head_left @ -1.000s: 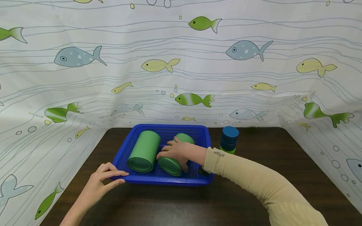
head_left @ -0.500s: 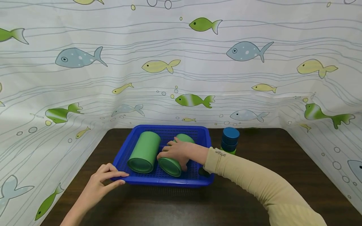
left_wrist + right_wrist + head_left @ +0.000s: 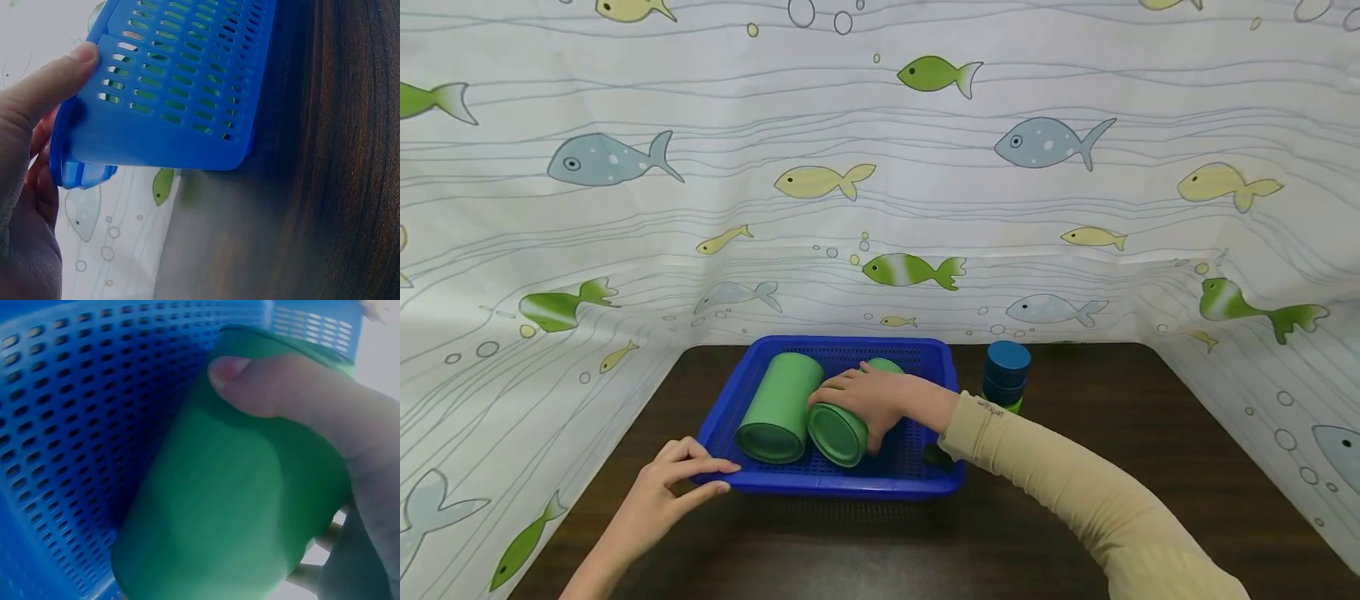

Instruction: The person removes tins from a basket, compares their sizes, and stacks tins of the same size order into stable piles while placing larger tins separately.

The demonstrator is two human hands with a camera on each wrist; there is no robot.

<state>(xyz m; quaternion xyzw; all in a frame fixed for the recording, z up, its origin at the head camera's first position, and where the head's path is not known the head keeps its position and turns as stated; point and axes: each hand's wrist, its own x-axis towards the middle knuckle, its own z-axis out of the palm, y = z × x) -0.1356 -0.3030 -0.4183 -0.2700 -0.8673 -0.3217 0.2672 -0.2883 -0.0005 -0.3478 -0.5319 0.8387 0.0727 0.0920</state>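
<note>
My left hand [image 3: 666,483] pinches the front left corner of the blue plastic basket [image 3: 850,485]; in the left wrist view the thumb [image 3: 62,75] presses its outer wall, with the fingers over the rim. Inside the basket, my right hand [image 3: 871,395] grips a green canister [image 3: 837,435] from above, its near end close beside a second green canister [image 3: 784,396]. That second one lies on its side at the left. In the right wrist view, the thumb [image 3: 269,384] lies across the held canister [image 3: 212,487], tilted over the perforated basket floor.
Behind the right forearm stands a stack of blue and green round containers [image 3: 1006,375], just right of the basket. A small black object [image 3: 937,456] shows below the right cuff. Fish-printed sheeting [image 3: 925,208] surrounds the dark wooden table [image 3: 1112,400].
My right hand has shifted slightly left with the green canister, whose near end has swung toward the other canister and now faces the viewer more. The left hand stays at the basket corner.
</note>
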